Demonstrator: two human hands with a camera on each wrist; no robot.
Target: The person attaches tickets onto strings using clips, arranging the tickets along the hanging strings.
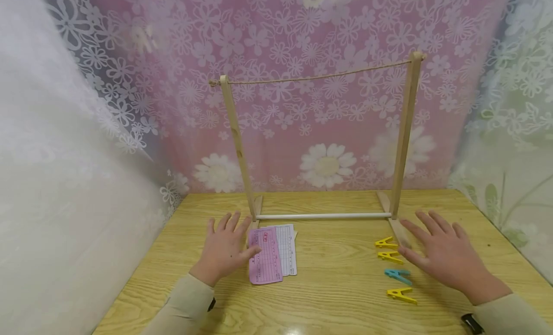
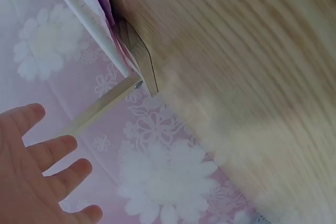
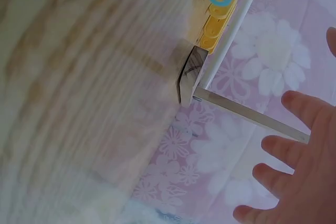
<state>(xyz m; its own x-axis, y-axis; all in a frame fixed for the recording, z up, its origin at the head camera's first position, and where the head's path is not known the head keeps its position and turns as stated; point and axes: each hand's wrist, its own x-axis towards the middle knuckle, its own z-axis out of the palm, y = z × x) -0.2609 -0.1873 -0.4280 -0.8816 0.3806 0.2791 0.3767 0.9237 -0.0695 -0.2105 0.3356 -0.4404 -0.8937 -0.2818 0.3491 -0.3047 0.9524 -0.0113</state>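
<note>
With fingers spread, my left hand (image 1: pixel 226 252) hovers beside a pink printed slip (image 1: pixel 264 258), its thumb over the slip's left part in the head view. A white printed slip (image 1: pixel 287 251) lies partly under the pink one. On the other side, my right hand (image 1: pixel 447 256) is also spread and holds nothing. Nearest to it are several clothespins in a column: yellow clothespins (image 1: pixel 401 295) and one blue clothespin (image 1: pixel 398 276). Between the hands stands a wooden frame (image 1: pixel 406 138) with a twine line (image 1: pixel 319 77) strung across its top.
A white rod (image 1: pixel 324 216) joins the feet of the frame low down. The wood-grain table (image 1: pixel 332 306) ends at a pink flowered curtain (image 1: pixel 276 133) behind. Pale curtains (image 1: pixel 86 181) hang at the left and right sides.
</note>
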